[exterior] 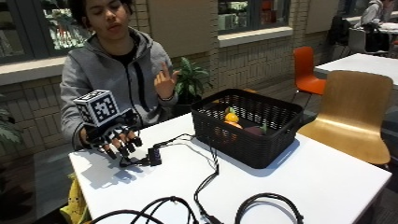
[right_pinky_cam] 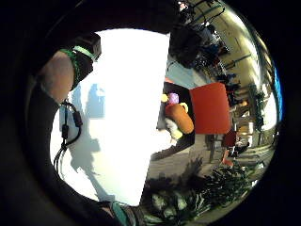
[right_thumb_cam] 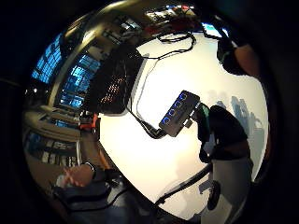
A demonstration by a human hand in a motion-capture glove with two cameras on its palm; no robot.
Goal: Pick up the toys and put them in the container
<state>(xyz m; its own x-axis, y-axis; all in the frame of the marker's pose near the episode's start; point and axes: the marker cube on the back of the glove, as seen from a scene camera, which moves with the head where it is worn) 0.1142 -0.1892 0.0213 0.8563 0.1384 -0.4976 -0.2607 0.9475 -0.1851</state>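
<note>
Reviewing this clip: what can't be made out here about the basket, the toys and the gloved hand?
- Toy count: in the outside view the black basket's wall hides all but the tops of the toys.
- What each toy is: too small in the little finger side palm view, toys.
- Floor beside the table: a yellow thing is cut off by the table edge.
- Right hand's palm side faces away from the outside view.

The outside view faces the person across the table (exterior: 323, 182); both palm views overlook its top.
</note>
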